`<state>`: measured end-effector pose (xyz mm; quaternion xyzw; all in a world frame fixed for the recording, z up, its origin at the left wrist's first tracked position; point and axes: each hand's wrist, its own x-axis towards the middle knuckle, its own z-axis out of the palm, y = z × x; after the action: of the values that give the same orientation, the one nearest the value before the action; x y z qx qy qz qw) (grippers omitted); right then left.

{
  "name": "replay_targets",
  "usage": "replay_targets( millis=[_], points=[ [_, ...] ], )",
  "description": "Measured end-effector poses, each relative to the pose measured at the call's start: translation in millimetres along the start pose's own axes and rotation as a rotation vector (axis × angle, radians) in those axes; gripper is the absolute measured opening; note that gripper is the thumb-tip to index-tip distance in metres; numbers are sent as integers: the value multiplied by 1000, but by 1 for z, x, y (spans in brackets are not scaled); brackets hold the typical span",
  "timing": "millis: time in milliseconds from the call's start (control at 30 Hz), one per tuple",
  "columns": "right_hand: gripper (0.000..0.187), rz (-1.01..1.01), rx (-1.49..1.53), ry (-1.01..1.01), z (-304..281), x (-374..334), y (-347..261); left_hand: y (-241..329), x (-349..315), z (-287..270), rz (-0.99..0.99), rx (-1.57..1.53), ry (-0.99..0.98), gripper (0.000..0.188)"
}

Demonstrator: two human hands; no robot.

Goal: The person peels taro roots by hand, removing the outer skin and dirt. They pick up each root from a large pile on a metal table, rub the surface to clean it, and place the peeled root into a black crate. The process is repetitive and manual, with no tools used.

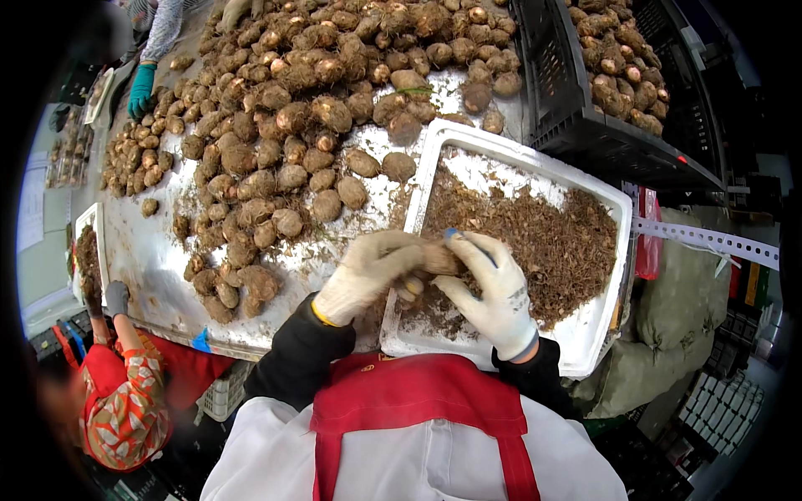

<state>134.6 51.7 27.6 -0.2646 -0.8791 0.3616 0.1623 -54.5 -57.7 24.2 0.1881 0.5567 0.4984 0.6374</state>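
From the head view, the hairy brown tuber (440, 258) looks firm and fairly light, rough rather than slippery, hardly fragile; I'd take it round its blunt ends. It sits between both hands, above the white tray (535, 160), toward the left rim. The left hand (368, 269) has its grip closed round one end; the right hand (494, 294) brackets the other, whether pressing I can't tell.
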Motion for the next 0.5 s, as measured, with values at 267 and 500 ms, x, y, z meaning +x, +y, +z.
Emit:
replay_targets(
  millis=[267,500],
  points=[
    [39,138,30,35,-12,-5,18,33,-6,-175,583,-514,500,36],
    [37,163,62,-53,-11,-20,19,32,-53,-460,764,-190,977,31]
  ],
)
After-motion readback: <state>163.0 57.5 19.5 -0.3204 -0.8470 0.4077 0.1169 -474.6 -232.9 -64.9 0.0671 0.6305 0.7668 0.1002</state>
